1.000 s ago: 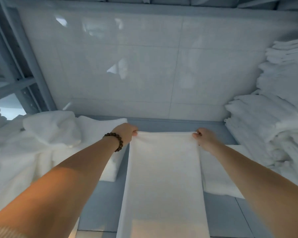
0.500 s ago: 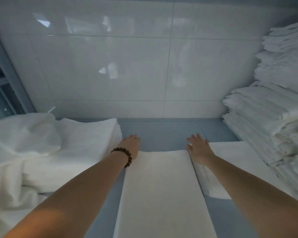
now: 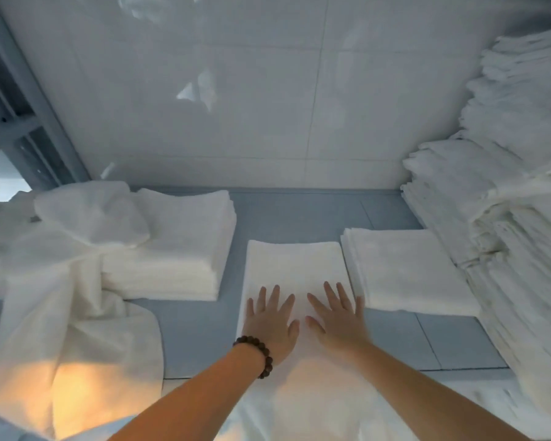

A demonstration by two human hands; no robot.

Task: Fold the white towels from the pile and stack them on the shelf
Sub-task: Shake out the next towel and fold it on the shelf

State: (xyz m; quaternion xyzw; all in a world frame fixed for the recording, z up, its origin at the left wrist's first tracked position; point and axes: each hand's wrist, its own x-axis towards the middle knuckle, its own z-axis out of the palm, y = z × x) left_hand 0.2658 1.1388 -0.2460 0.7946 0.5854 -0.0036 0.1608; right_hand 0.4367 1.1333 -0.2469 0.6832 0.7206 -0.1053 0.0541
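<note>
Both hands, left (image 3: 269,326) and right (image 3: 337,323), are laid flat with fingers spread on the folded towel (image 3: 295,265), gripping nothing; it is flanked by a folded stack (image 3: 178,249), a low stack (image 3: 407,268) and loose towels (image 3: 61,313) on the shelf (image 3: 299,214).

A long white towel (image 3: 295,268) lies flat on the blue-grey shelf (image 3: 296,214). Neat folded stacks (image 3: 407,268) sit beside it. A messy pile (image 3: 67,281) lies left.

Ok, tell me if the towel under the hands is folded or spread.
Folded: the towel lies as a narrow flat strip, both hands open on it.
</note>
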